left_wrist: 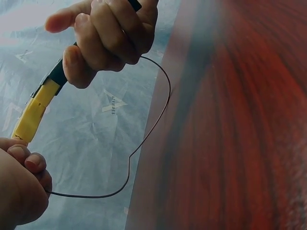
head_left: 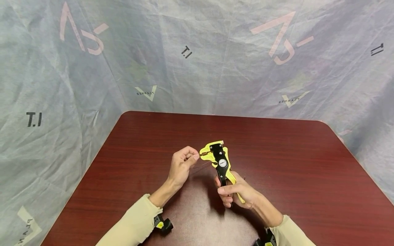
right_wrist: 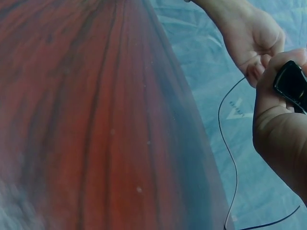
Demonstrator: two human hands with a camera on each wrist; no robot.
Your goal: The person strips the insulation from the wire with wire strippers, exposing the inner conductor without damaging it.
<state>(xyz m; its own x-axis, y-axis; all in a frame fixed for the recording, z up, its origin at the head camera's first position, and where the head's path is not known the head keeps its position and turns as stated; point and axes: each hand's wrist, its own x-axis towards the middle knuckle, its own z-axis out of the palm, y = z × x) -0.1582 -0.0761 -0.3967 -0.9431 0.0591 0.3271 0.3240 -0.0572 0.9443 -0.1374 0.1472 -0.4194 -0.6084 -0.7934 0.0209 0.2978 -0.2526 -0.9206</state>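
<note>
My right hand (head_left: pixel 238 191) grips the handles of a yellow and black wire stripper (head_left: pixel 222 163), whose head points up and to the left above the table. At its nose, my left hand (head_left: pixel 181 165) pinches a thin dark wire (left_wrist: pixel 169 91) between thumb and fingers, fingertips right at the tool's mouth. In the left wrist view the wire hangs in a long loose curve from the left hand toward the right hand. The right wrist view shows the wire trailing below the left fingers, with the black handle end (right_wrist: pixel 290 84) poking out of the right hand.
A reddish-brown wooden table (head_left: pixel 147 136) with rounded far corners lies under both hands. Grey printed cloth (head_left: pixel 203 75) hangs around its back and sides. Wrist cameras, such as the left one (head_left: pixel 164 224), sit below the sleeves.
</note>
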